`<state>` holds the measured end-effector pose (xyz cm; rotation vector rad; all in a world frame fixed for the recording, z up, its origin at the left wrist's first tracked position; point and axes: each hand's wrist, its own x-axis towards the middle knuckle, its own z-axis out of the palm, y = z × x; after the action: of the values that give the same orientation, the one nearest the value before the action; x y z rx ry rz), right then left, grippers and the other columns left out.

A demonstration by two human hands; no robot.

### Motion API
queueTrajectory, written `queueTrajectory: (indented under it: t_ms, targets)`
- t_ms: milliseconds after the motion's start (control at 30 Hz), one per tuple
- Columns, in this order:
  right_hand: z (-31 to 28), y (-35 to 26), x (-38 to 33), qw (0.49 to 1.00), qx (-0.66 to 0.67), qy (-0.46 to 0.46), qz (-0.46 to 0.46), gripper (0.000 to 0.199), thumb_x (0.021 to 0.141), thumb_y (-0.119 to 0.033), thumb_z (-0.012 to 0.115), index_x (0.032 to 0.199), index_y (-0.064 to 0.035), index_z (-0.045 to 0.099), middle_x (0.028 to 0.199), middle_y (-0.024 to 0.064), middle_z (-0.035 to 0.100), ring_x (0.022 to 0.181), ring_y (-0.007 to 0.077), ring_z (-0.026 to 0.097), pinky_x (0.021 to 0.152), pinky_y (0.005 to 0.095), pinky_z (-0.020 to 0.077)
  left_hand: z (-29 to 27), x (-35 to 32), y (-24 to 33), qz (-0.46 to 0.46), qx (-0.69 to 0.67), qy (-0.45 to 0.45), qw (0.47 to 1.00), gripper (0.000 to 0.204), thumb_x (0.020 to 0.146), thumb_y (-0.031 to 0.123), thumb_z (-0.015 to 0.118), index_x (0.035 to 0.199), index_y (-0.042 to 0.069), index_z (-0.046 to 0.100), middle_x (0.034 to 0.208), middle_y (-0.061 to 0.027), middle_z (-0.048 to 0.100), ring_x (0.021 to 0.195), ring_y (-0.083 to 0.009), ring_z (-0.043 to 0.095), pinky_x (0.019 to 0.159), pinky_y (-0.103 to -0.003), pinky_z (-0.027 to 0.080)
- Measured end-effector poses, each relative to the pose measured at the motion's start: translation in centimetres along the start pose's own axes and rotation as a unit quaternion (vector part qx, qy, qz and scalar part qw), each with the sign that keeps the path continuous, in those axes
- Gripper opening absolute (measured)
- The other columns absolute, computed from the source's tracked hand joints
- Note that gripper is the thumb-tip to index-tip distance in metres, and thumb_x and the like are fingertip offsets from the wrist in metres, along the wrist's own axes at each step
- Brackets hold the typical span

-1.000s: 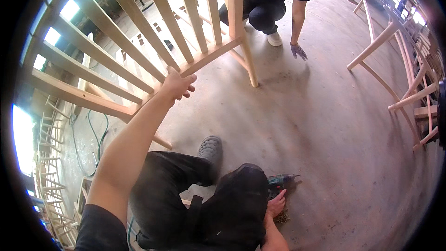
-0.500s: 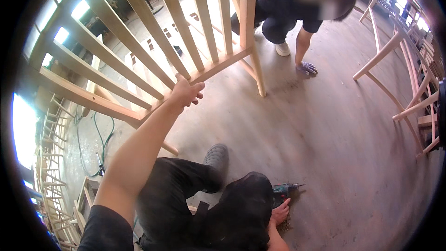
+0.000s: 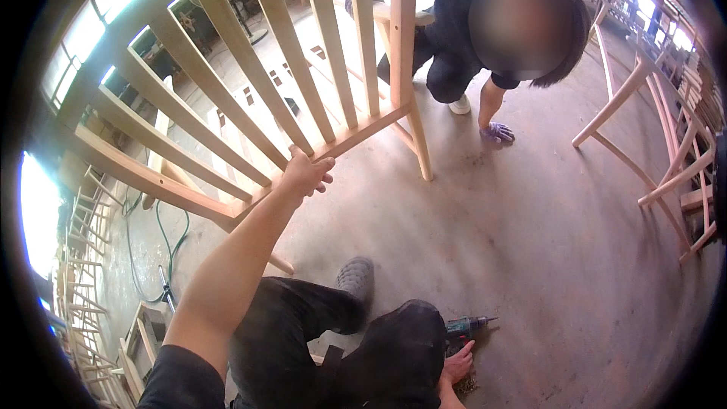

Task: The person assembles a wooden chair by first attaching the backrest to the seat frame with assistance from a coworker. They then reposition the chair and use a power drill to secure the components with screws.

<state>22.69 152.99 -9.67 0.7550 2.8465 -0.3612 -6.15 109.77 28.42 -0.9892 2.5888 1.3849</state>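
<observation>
Two hands, split work: my left hand (image 3: 305, 174) clamps the slatted wooden frame (image 3: 250, 117)'s lower rail; below the frame, my right hand (image 3: 457, 363) seems closed on the drill (image 3: 463, 327). If that one-handed hold slips, the frame could topple toward the crouching person (image 3: 462, 45).

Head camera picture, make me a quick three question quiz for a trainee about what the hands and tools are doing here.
1. True or false: the left hand grips the bottom rail of the slatted wooden frame.
2. Multiple choice: the right hand rests by A) a hammer, B) a green power drill on the floor, C) a paint can.
3. Fill in: the co-worker's gloved hand is pressed on the concrete ____.

Key: 1 true; 2 B; 3 floor.
</observation>
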Motion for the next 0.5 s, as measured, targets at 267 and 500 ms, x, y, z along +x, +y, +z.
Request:
queueTrajectory:
  t_ms: [267, 500]
  targets:
    - [1.2, 0.7, 0.3, 0.999, -0.019, 0.030, -0.025, 0.106, 0.074, -0.046, 0.084, 0.156, -0.0090, 0.028, 0.118, 0.0152, 0.060, 0.109, 0.0346, 0.059, 0.092, 0.0443, 0.0497, 0.1, -0.2, 1.2, 0.015, -0.017, 0.023, 0.999, 0.080, 0.096, 0.029, 0.067, 0.140, -0.010, 0.013, 0.082, -0.0151, 0.068, 0.057, -0.0159, 0.060, 0.043, -0.026, 0.042]
    - [0.7, -0.2, -0.2, 0.999, -0.016, 0.025, -0.011, 0.106, 0.074, -0.046, 0.084, 0.156, -0.0085, 0.028, 0.116, 0.0158, 0.060, 0.106, 0.0342, 0.060, 0.089, 0.0447, 0.0504, -0.3, 0.2, 0.4, 0.006, -0.017, 0.025, 1.000, 0.073, 0.097, 0.029, 0.066, 0.136, -0.012, 0.019, 0.084, -0.0172, 0.068, 0.057, -0.0161, 0.060, 0.044, -0.025, 0.044]
